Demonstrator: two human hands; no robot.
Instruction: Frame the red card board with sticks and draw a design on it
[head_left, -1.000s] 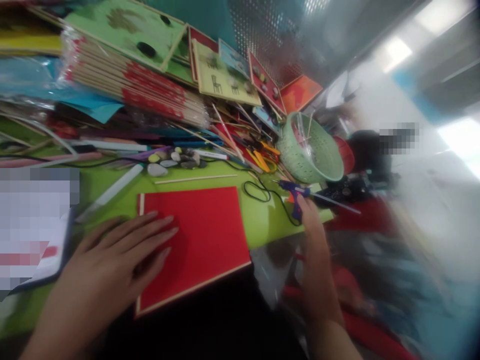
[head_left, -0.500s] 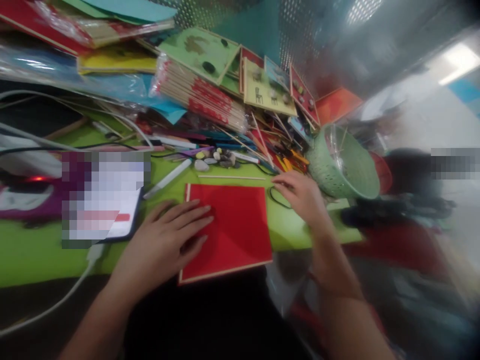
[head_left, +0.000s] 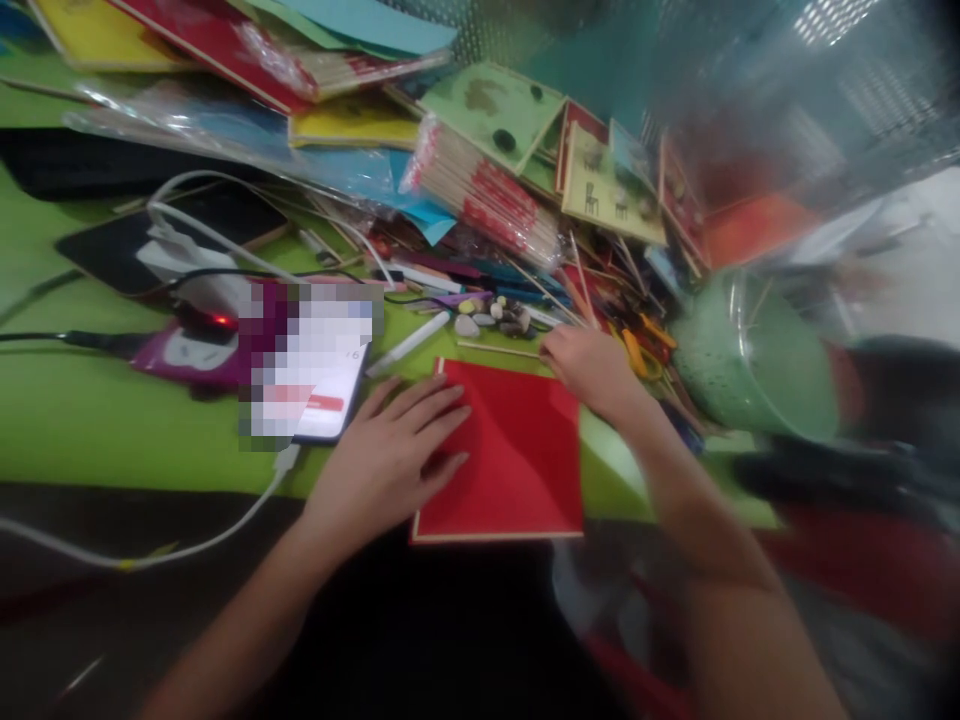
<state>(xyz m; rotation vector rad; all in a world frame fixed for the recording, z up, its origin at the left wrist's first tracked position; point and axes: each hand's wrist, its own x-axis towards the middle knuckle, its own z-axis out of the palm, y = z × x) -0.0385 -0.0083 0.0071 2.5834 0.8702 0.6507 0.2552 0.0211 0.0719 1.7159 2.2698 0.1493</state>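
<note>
A red board [head_left: 517, 460] with a pale wooden edge lies on the green table [head_left: 112, 430] in front of me. My left hand [head_left: 394, 460] rests flat on its left side, fingers stretched out. My right hand [head_left: 589, 368] is at the board's far right corner, fingers curled at the end of a thin wooden stick [head_left: 495, 348] that lies along the board's far edge. Whether the fingers grip the stick is blurred. A few small pebbles [head_left: 495, 320] lie just beyond the stick.
A phone [head_left: 315, 370] and cables lie left of the board. A green colander [head_left: 750, 355] stands at the right. Stacks of coloured boards, a bundle of sticks [head_left: 480, 195], pens and yellow-handled scissors [head_left: 637, 350] crowd the back of the table.
My right hand left the blue glue gun at the right and moved left to the stick at the board's far edge. The left hand stayed flat on the board. The view swung left.
</note>
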